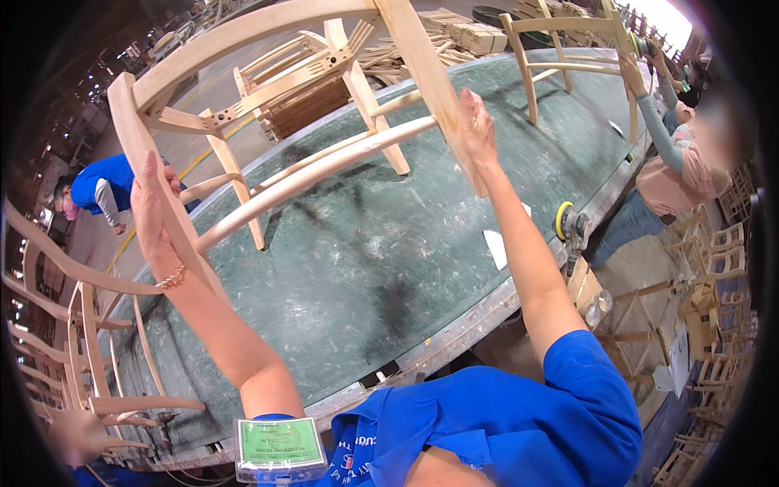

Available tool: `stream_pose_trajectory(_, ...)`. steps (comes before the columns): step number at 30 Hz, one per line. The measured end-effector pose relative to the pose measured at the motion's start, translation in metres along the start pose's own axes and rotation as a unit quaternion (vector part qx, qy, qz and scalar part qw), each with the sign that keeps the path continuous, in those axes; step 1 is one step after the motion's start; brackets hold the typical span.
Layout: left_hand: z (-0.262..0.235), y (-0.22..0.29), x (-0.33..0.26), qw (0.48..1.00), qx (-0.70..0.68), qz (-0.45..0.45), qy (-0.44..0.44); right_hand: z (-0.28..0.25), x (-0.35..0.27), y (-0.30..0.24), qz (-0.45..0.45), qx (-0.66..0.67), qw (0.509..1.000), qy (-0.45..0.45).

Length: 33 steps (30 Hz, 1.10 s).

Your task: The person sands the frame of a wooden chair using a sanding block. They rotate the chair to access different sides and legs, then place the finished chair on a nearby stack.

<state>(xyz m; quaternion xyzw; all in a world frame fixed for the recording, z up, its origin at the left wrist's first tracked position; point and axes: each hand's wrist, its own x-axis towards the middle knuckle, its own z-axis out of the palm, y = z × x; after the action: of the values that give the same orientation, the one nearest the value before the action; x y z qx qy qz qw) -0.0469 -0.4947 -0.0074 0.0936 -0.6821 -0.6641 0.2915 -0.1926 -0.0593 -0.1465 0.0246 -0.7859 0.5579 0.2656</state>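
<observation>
Chair frame (300,185) sitting between both hands, stretcher slanting lower left to upper right

Bare-wood frame is filling the upper left and top centre of the picture, standing over the green worktable (357,268). Its two near posts are slanting from upper left to lower right, roughly parallel. The round stretcher (357,156) is running across them, joining left post to right post.

Left hand (154,207) is wrapping the left post, just above the stretcher joint, fingertips showing past the post. Right hand (479,126) is closing on the right post from its outer side, about level with the other joint. Most of its fingers are hiding, so can't tell how tight. Neither palm is opening away from wood.

Key relation, my read: the frame is lying inward of both grips, bulk extending toward the top of the picture, so the hands are working as a pair across its width. Right hand is sitting nearer the disc sander (573,227) at right of centre; left is sitting nearer the chair frames stacked (89,341) at lower left.
</observation>
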Motion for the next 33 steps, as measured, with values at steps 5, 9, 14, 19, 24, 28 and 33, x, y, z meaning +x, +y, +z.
stream_pose_trajectory(5, -0.001, -0.008, 0.024, 0.999, 0.046, -0.018, 0.012, -0.015, -0.025, 0.026, 0.021, -0.043, 0.998, 0.038)
stream_pose_trajectory(9, -0.046, 0.0, 0.037, 0.987, 0.119, -0.04, 0.102, -0.05, -0.074, 0.088, 0.182, 0.09, 0.979, 0.031)
stream_pose_trajectory(14, -0.024, -0.009, 0.043, 0.997, 0.049, -0.053, 0.012, -0.166, -0.138, 0.219, 0.331, 0.008, 0.929, 0.166)
stream_pose_trajectory(19, 0.005, 0.003, 0.02, 0.992, 0.039, -0.058, 0.109, -0.205, -0.165, 0.242, 0.264, -0.203, 0.93, 0.157)
stream_pose_trajectory(24, -0.047, -0.006, 0.066, 0.991, -0.016, -0.132, -0.013, -0.237, -0.179, 0.25, 0.22, -0.472, 0.854, -0.002)
stream_pose_trajectory(28, -0.04, -0.01, 0.066, 0.993, 0.006, -0.118, -0.008, -0.226, -0.181, 0.226, 0.196, -0.539, 0.794, -0.2)
stream_pose_trajectory(33, -0.051, 0.0, 0.066, 0.993, 0.005, -0.114, 0.004, -0.179, -0.151, 0.207, 0.317, -0.094, 0.942, -0.06)
